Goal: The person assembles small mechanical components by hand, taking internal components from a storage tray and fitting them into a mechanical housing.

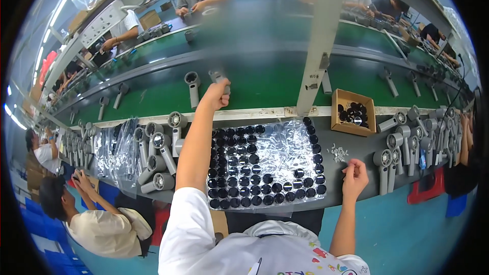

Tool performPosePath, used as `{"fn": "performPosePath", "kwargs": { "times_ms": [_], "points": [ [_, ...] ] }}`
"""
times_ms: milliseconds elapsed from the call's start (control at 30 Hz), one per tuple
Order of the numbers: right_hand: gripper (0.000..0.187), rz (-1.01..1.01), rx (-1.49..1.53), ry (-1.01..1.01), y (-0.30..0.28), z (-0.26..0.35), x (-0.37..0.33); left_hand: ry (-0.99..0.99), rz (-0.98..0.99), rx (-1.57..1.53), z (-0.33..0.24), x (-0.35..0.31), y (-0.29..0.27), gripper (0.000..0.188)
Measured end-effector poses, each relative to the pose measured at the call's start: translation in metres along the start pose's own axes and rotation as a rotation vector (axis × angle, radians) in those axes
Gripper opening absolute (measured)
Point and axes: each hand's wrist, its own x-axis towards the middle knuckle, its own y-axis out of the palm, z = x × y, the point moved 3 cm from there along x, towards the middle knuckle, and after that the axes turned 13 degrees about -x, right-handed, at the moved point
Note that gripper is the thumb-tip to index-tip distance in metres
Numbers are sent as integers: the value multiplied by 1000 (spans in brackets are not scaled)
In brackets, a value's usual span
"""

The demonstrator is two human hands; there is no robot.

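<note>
The left hand (216, 94) is stretched far out over the green belt (265, 79). Its fingers are closed around a grey hair dryer (218, 77), and the top of the dryer pokes out above the fist. Another grey dryer (192, 87) stands just beside it on the belt.

The right hand (355, 175) stays close to the body, at the near edge of the grey table (356, 145). Its fingertips are pinched together, but I cannot tell if something small is between them. A little heap of small pale parts (337, 153) lies near it. A tray of black round caps (265, 165) sits between the two hands. A cardboard box (353, 112) with more black caps is farther back.
</note>
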Motion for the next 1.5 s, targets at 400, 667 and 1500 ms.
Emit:
{"fn": "performPosePath", "kwargs": {
  "times_ms": [400,667,1500],
  "points": [
    [10,50,218,-15,4,44,-9,481,607,-305,46,-268,29,70],
    [11,423,172,-595,50,175,-58,267,305,-284,146,-291,34,56],
    [19,698,186,-699,91,206,-92,375,330,-165,181,-302,36,62]
  ]
}}
